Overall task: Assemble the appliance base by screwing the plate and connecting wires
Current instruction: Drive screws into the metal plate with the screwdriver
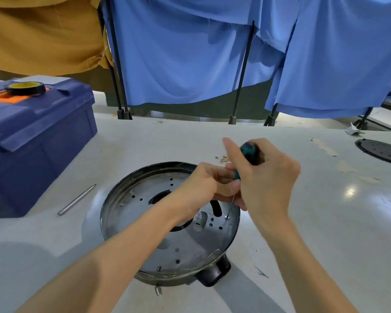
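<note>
A round appliance base (113, 199) with a black rim lies on the white table, a perforated silver metal plate (145, 193) set inside it. My right hand (266, 177) grips a green-and-black screwdriver (250, 152). Its thin shaft slants down to a screw (227, 217) at the plate's right edge. My left hand (203, 184) reaches over the plate with fingers curled around the lower end of the screwdriver handle. A black knob (215, 273) juts from the base's near side. No wires are visible.
A blue toolbox (38, 141) with a black tape roll (25, 88) on top stands at the left. A metal rod (77, 199) lies beside it. Small brass parts (224, 158) sit behind my hands. A black round cover (382, 151) lies far right. Blue cloth screens line the back.
</note>
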Motion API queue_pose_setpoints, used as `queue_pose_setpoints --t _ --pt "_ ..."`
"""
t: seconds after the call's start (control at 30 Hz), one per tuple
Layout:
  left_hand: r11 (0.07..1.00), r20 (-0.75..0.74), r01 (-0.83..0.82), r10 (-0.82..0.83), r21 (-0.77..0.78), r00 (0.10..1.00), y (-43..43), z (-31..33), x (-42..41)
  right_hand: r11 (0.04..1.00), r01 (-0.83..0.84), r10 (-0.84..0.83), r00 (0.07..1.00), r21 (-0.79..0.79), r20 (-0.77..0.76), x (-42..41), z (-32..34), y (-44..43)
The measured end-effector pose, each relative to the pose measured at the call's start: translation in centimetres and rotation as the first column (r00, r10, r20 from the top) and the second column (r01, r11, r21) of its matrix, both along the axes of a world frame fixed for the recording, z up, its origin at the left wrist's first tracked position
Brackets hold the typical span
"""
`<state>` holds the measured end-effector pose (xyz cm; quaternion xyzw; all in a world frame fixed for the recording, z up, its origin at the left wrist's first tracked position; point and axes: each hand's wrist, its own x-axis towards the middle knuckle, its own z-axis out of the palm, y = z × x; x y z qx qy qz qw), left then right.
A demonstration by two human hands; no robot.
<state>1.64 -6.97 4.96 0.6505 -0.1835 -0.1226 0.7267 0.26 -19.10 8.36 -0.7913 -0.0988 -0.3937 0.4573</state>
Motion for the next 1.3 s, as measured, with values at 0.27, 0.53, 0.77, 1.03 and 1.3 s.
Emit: queue_pose_setpoints --t 0.27,0.53,0.77,1.03,1.3 --pt "0.994 -0.029 0.096 -0.098 -0.06 0.995 0.9 0.2 0.0 0.829 -0.545 0.559 0.803 0.123 -0.206 0.6 1.7 -2.9" --pt "1.0 0.026 0.023 -0.023 -0.013 0.999 0.2 0.2 0.3 0.998 0.054 -0.052 0.998 -0.043 0.045 -0.3 -0.5 0.3" --pt "0.991 0.01 0.13 -0.129 -0.033 0.992 1.0 0.5 0.2 0.773 -0.618 0.633 0.73 0.145 -0.259 0.3 3.0 -3.7" --pt "0.997 0.009 0.077 -0.077 -0.015 0.997 0.2 0.5 -0.1 0.97 -0.229 0.237 0.965 0.076 -0.112 0.4 0.8 -2.7" --pt "0.996 0.015 0.086 -0.086 0.018 0.996 0.5 0.3 0.0 0.882 -0.464 0.468 0.849 0.076 -0.244 -0.6 1.6 -3.1"
